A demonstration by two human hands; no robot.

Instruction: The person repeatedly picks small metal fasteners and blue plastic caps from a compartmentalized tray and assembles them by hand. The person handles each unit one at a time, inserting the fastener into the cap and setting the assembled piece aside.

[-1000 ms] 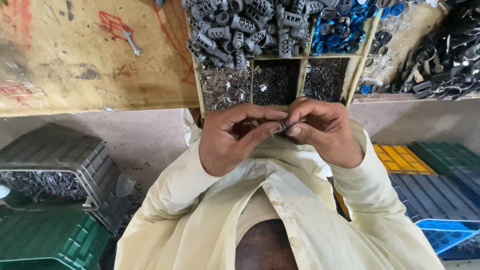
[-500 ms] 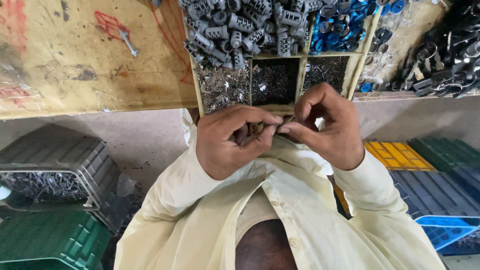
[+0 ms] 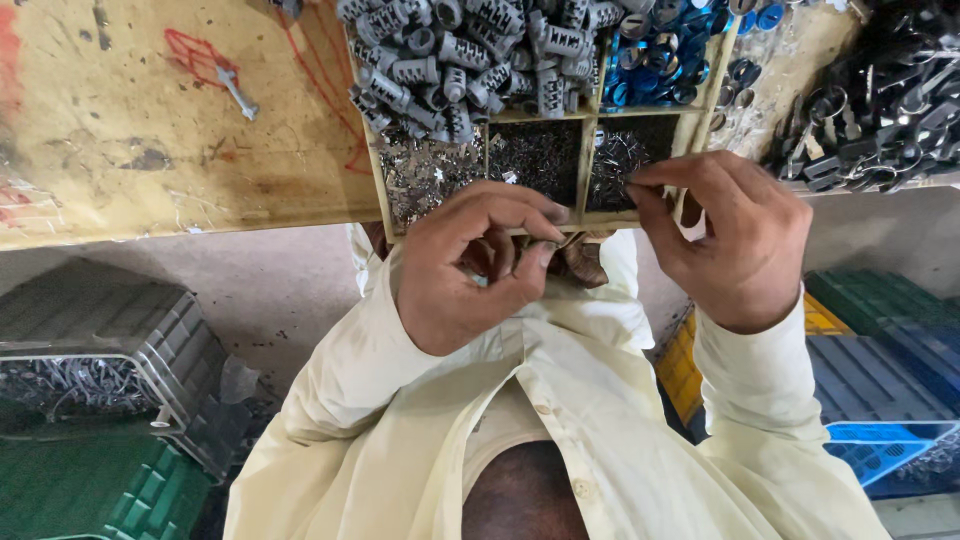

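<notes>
1. Workbench (image 3: 150,150): a yellowish wooden top with red marks painted on it and a small grey spanner (image 3: 238,95) lying beside them.
2. Crates: a grey crate (image 3: 100,340) of metal bits and a green crate (image 3: 90,495) stand on the floor to my left; yellow (image 3: 690,370), green (image 3: 880,295) and blue crates (image 3: 880,400) stand to my right.
3. Divided wooden tray (image 3: 592,150): it holds grey ridged cylinders (image 3: 450,50), blue rings (image 3: 665,50) and, in the near compartments, small shiny metal pieces (image 3: 620,160). Black metal parts (image 3: 880,100) are piled to its right.
4. My left hand (image 3: 470,270): fingers curled, thumb and forefinger pinched on a small part (image 3: 570,243) just below the tray edge; I cannot tell its shape.
5. My right hand (image 3: 730,240): fingertips closed over the rightmost near compartment, touching the shiny pieces; I cannot tell whether they grip one.
</notes>
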